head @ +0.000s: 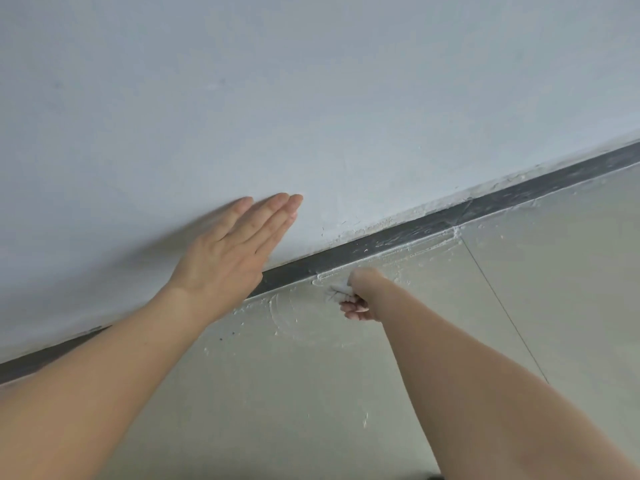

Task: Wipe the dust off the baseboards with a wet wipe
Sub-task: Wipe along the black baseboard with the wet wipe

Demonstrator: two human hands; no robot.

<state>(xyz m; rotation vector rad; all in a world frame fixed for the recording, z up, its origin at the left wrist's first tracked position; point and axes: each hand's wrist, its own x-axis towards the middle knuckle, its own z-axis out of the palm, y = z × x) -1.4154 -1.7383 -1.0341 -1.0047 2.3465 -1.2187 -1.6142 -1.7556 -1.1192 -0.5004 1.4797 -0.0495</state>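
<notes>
Fingers of the right hand curl round a wet wipe below the dark baseboard, centre frame; left hand flat on wall. Long, firm strokes should lift dust.

dark grey baseboard, white wipe, pale grey-blue wall.

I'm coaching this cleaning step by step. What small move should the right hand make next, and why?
Probably raise the wet wipe onto the baseboard and slide it rightward. The right hand grips the wipe just below the dark strip, over the floor, and white streaks show on the baseboard farther right. The left hand lies flat on the wall, bracing.
</notes>
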